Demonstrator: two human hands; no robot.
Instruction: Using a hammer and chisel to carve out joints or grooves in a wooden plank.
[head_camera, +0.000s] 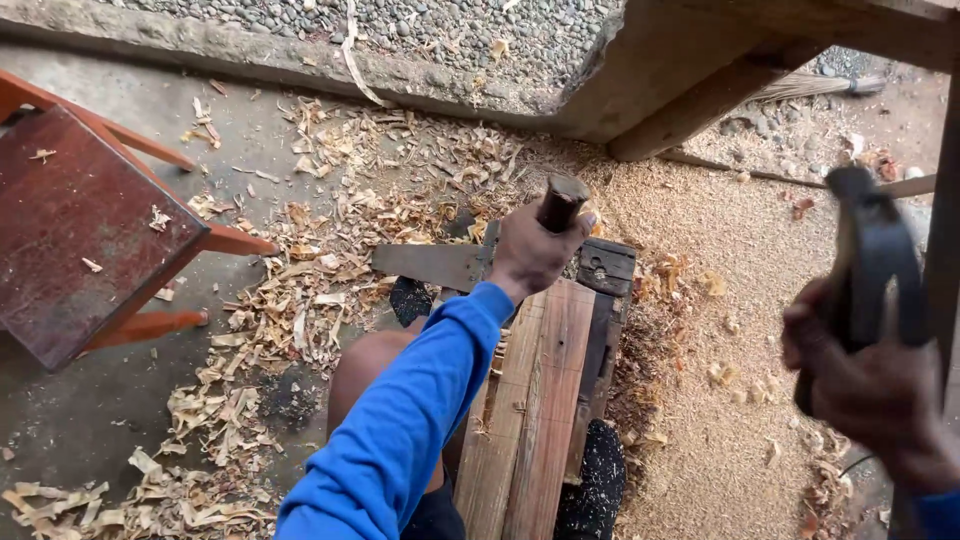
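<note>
Two tools are gripped: a dark-handled chisel (560, 203), held upright by the left hand (530, 252) at the far end of the plank (535, 400), and a hammer (868, 265), raised well off to the right in the right hand (870, 385).

Left hand (532, 250): closed around a dark round wooden handle (561, 203) held upright over the end of a stack of boards (535, 400); blue sleeve (400, 420) runs up the arm.
Right hand (870, 385): blurred, raised at the right edge, gripping a dark hammer (872, 265).
Flat metal blade (430, 264): lies across just behind the boards.
Dark wooden block (606, 266): at the far end of the boards.
Red-brown wooden stool (80, 225): on the left, standing apart.
Wood shavings (300, 300): scattered over the concrete floor (80, 430).
Sawdust (730, 330): spread thick on the right.
Gravel (430, 25): beyond a concrete kerb at the top.
</note>
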